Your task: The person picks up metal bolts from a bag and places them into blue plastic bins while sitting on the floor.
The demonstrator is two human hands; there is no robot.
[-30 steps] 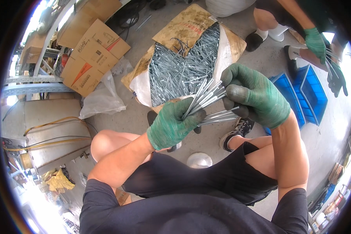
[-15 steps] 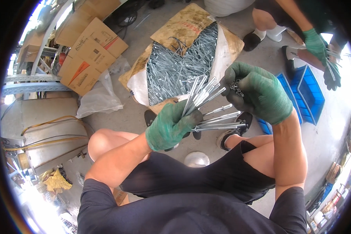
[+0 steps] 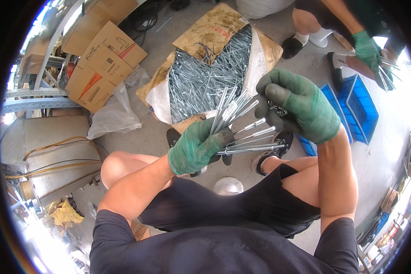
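My left hand (image 3: 192, 148), in a green glove with dark fingertips, is closed round a fanned bundle of long thin metal rods (image 3: 233, 112). Some of them point up, others stick out to the right, and several have thicker sleeve-like ends. Just right of the rod tips is my right hand (image 3: 308, 107), in a matching glove, with its fingers curled round a small cluster of shiny metal rings (image 3: 277, 108). The fingers partly hide the rings, so their exact kind is unclear. Beyond both hands lies a large heap of loose metal rods (image 3: 210, 84) in an opened carton (image 3: 214, 29).
Blue plastic crates (image 3: 363, 112) stand on the floor at the right. Near them a co-worker's gloved hand (image 3: 366, 50) holds similar rods. Cardboard boxes (image 3: 102, 68), a clear plastic bag (image 3: 116, 116) and a metal cabinet with hoses (image 3: 55, 150) are at the left.
My right hand has shifted slightly, its fingertips close to the rod ends, and its thumb has moved over the rings. My left hand keeps hold of the rods. The co-worker's lower hand has moved up.
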